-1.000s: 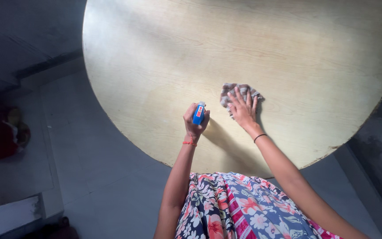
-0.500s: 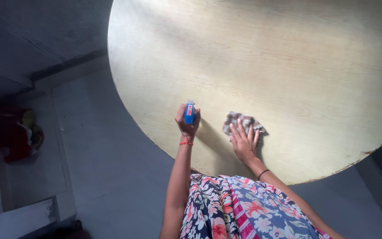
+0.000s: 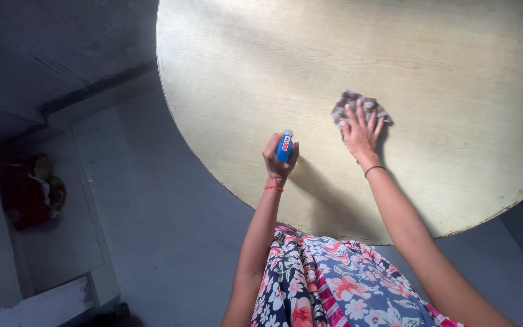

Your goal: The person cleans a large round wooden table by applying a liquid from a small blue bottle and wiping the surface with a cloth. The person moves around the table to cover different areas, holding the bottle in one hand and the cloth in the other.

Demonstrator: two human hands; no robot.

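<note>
the right hand lies flat on a crumpled cloth, fingers spread and pressing down on its near part, the palm on the tabletop just behind it. the cloth is brownish with paler patches, bunched into a small wad, and it sits on the round wooden table a little in from the near edge, towards the middle of the view. a thin dark band circles the right wrist. the left hand is held up over the near left part of the table, fingers curled tight around a small blue bottle, which stands upright in the fist with its pale top poking out above the knuckles. a red thread is tied at the left wrist. the bottle is off the table surface, well apart from the cloth, and the hand's shadow falls on the wood to its right. the tabletop is pale wood with a soft grain, its edge worn dark in places. below it is a grey tiled floor, and at the far left a red bundle lies in shadow. the person's flowered dress fills the bottom of the view.
</note>
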